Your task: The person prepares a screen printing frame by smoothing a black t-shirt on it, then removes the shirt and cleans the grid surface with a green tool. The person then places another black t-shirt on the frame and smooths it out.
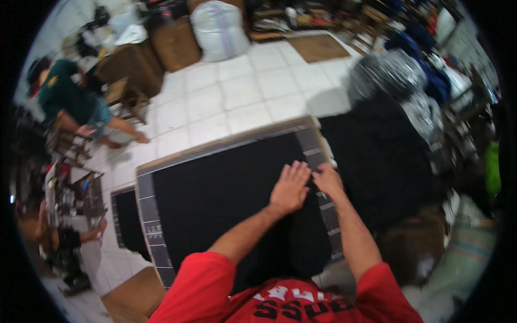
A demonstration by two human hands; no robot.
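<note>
A large sheet of black fabric lies flat on a board with a dark border marked by white lines. My left hand rests palm down on the fabric near its right side, fingers stretched and slightly spread. Just to its right, my right hand is over the marked right border, its fingers curled together. Whatever those fingers hold, if anything, is too small to make out. Beyond the board's right edge lies a heap of black fabric.
Clear plastic wrapping covers a bundle at the far right. A stuffed white sack stands at the back, beside brown boxes. At the left, a person in a dark green shirt is near a wooden stool; another person's leg shows lower down.
</note>
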